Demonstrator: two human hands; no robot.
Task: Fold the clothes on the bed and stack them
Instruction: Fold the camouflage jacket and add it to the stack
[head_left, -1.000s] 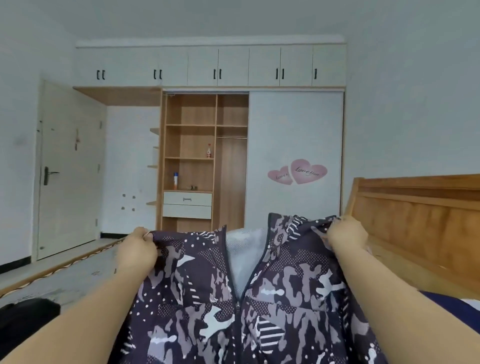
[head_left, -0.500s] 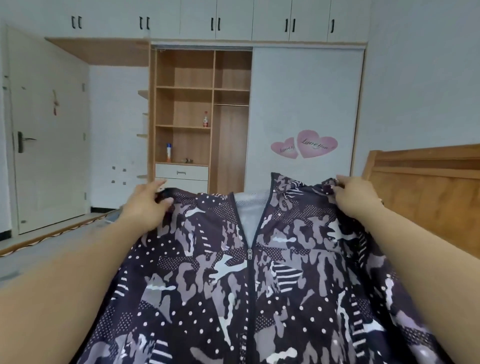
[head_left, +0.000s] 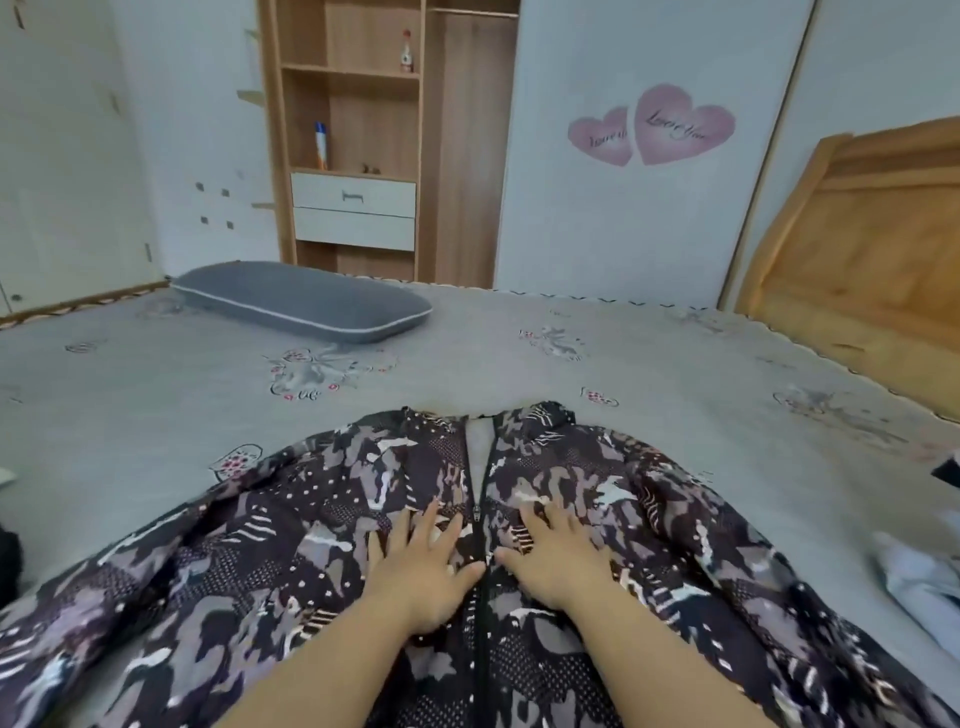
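Observation:
A dark camouflage-patterned zip jacket (head_left: 322, 561) lies spread front-up on the grey bed (head_left: 156, 395), collar pointing away from me, sleeves out to both sides. My left hand (head_left: 423, 558) rests flat on the chest just left of the zipper, fingers straight. My right hand (head_left: 558, 553) presses flat just right of the zipper, fingers spread. Neither hand grips the fabric.
A grey pillow (head_left: 301, 301) lies at the far left of the bed. A pale blue garment (head_left: 919, 587) sits at the right edge, a dark item (head_left: 8, 566) at the left edge. A wooden headboard (head_left: 857, 249) stands at right, a wardrobe (head_left: 363, 130) beyond the bed.
The jacket was held up by its shoulders; now it lies flat on the bed. Both hands let go and moved down onto its chest beside the zipper. The view tilted down.

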